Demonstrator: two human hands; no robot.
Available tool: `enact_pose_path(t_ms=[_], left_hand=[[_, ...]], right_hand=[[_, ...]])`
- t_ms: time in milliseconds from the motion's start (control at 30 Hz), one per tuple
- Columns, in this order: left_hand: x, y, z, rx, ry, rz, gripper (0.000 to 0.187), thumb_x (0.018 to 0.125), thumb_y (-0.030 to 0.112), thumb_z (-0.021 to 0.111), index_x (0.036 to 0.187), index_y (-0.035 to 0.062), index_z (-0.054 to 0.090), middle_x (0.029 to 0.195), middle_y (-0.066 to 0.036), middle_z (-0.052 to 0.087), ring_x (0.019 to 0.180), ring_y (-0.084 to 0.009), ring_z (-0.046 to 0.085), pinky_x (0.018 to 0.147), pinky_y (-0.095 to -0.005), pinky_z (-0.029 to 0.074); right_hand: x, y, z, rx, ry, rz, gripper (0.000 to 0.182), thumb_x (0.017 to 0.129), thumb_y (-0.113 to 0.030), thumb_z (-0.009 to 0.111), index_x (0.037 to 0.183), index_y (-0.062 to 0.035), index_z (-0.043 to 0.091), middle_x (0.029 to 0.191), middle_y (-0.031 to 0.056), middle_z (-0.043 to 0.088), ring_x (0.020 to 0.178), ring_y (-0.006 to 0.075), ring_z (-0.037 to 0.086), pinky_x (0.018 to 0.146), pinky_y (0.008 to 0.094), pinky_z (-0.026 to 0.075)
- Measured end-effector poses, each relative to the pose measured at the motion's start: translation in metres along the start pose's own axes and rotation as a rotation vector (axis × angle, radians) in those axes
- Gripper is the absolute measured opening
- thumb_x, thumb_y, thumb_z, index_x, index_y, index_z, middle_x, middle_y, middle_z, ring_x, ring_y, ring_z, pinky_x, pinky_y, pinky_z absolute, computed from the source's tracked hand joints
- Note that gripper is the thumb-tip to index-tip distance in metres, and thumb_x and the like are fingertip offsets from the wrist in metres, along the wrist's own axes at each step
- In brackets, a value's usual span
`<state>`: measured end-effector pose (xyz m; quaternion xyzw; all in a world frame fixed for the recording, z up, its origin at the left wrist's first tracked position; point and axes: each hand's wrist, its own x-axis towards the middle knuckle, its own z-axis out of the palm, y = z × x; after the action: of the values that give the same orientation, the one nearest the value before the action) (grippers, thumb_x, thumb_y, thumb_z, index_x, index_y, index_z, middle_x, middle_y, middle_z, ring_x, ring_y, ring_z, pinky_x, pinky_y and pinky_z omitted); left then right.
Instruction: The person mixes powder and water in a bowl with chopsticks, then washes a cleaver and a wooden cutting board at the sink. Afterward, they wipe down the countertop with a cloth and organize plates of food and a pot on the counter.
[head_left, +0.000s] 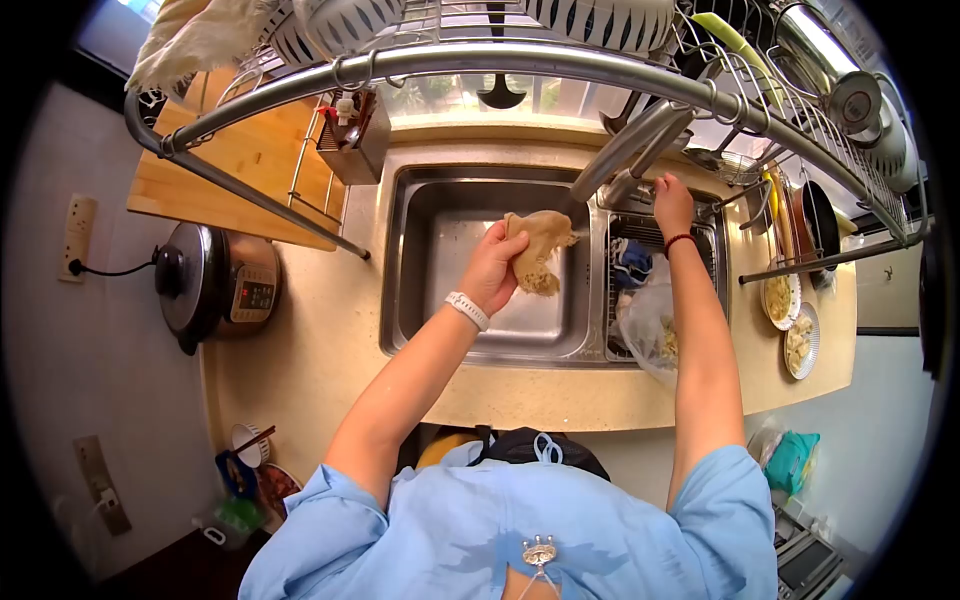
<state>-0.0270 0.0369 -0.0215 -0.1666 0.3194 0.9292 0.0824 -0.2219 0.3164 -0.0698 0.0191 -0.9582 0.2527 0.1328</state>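
Observation:
My left hand (497, 264), with a white band on its wrist, grips a crumpled beige rag (541, 248) over the large sink basin (440, 330). The rag's frayed end hangs to the right, below the faucet spout (628, 150). My right hand (674, 207) is closed at the faucet lever (630, 188), which the fingers partly hide. Beneath my right forearm, a clear plastic bag (648, 322) and a dark blue cloth (630, 258) lie in the small basin on the right. Whether water runs from the spout is hard to make out.
A metal dish rack (480, 58) with bowls spans the space above the sink. On the left are a pressure cooker (222, 285), a wooden board (240, 150) and a utensil holder (358, 140). Plates of food (801, 342) stand on the right counter.

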Motion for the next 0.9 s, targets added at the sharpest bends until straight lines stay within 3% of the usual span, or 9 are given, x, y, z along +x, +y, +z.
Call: enact_pose_path(t_ms=[133,267,500,567,767,900], left_hand=[[0.022,-0.017,-0.004,-0.069,-0.013,-0.029,0.029,0.096,0.01,0.052,0.125,0.0068,0.046,0.116,-0.006,0.057,0.104,-0.018,0.058,0.09,-0.0345,0.049],[0.034,-0.026,0.0,-0.093,-0.047,-0.035,0.029,0.096,0.01,0.051,0.125,0.0071,0.046,0.119,-0.008,0.057,0.105,-0.0197,0.058,0.091,-0.0364,0.049],[0.044,-0.038,0.009,-0.128,-0.053,-0.06,0.031,0.096,0.01,0.05,0.127,0.0066,0.046,0.123,-0.009,0.056,0.106,-0.0217,0.058,0.093,-0.0382,0.048],[0.046,-0.039,0.007,-0.128,-0.073,-0.057,0.033,0.097,0.011,0.05,0.13,0.0112,0.046,0.122,-0.007,0.058,0.106,-0.0214,0.059,0.092,-0.0397,0.048],[0.054,-0.041,0.007,-0.119,-0.087,-0.049,0.034,0.097,0.012,0.049,0.13,0.0134,0.045,0.121,-0.007,0.057,0.106,-0.0219,0.059,0.092,-0.0399,0.048],[0.055,-0.041,0.011,-0.15,-0.059,-0.031,0.031,0.097,0.01,0.047,0.127,0.0076,0.045,0.122,-0.008,0.056,0.109,-0.0216,0.057,0.093,-0.039,0.048]], right_hand=[[0.014,0.011,0.006,-0.11,-0.018,0.014,0.024,0.095,-0.025,0.049,0.095,-0.0054,0.062,0.097,0.0168,0.065,0.095,0.0389,0.06,0.079,0.0487,0.049],[0.015,0.005,-0.002,-0.244,-0.049,-0.005,0.023,0.096,-0.026,0.048,0.099,-0.0078,0.062,0.101,0.0148,0.064,0.095,0.0364,0.061,0.077,0.0478,0.05],[0.016,0.013,0.005,-0.171,-0.014,0.042,0.021,0.096,-0.028,0.047,0.098,-0.0119,0.062,0.1,0.0142,0.064,0.094,0.0368,0.061,0.075,0.0477,0.05],[0.016,0.014,0.006,-0.193,0.009,0.024,0.021,0.096,-0.028,0.048,0.098,-0.0124,0.062,0.1,0.0144,0.065,0.094,0.0372,0.062,0.075,0.0483,0.05],[0.022,0.021,0.012,-0.142,0.046,0.032,0.022,0.095,-0.029,0.05,0.097,-0.0104,0.062,0.098,0.0145,0.066,0.092,0.0384,0.062,0.074,0.0474,0.05],[0.017,0.019,0.013,-0.038,0.129,0.042,0.028,0.095,-0.033,0.052,0.098,-0.007,0.063,0.095,0.0154,0.067,0.088,0.0368,0.063,0.073,0.045,0.05]])
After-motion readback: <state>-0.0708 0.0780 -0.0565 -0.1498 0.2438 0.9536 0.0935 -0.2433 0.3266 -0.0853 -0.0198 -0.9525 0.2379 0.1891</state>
